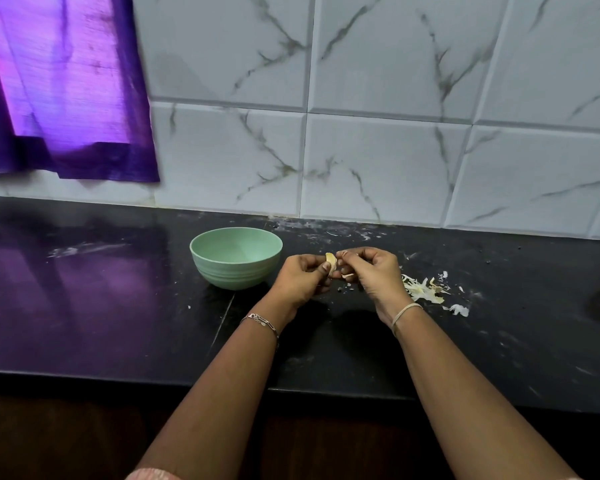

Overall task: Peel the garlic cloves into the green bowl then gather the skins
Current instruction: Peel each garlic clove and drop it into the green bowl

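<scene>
Peeling looked midway, the left hand (302, 276) pinching a garlic clove (331, 261) just right of the green bowl (232, 271) while fingers of the right hand (369, 271) nipped its skin - loose skins (421, 289) lay scattered, ungathered, on the bench (118, 306).

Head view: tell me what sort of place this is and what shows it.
Most likely a home kitchen. A black countertop runs under marble-look wall tiles, a green bowl stands on it, and the left hand and right hand pinch a garlic clove beside loose skins.
</scene>
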Demonstrator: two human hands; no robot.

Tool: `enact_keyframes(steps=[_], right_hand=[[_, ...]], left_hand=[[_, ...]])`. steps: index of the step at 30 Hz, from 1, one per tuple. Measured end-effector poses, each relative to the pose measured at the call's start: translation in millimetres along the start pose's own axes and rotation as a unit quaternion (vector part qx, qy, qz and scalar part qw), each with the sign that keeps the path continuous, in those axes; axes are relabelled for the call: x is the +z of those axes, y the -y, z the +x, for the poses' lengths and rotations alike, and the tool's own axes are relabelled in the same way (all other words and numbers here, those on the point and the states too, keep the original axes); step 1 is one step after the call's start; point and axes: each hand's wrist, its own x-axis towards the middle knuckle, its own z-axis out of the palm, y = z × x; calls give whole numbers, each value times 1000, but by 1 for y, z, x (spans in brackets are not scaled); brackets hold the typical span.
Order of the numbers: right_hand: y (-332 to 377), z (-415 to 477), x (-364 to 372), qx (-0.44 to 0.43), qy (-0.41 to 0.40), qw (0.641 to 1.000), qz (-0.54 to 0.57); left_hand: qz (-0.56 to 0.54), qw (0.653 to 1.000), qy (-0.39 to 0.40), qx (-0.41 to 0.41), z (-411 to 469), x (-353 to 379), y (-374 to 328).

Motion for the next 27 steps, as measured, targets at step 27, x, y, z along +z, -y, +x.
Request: enact_keyframes(steps=[27], right_hand=[[22, 2, -38, 90, 273, 924, -252]], left_hand=[[-62, 989, -129, -42, -5, -2, -9]])
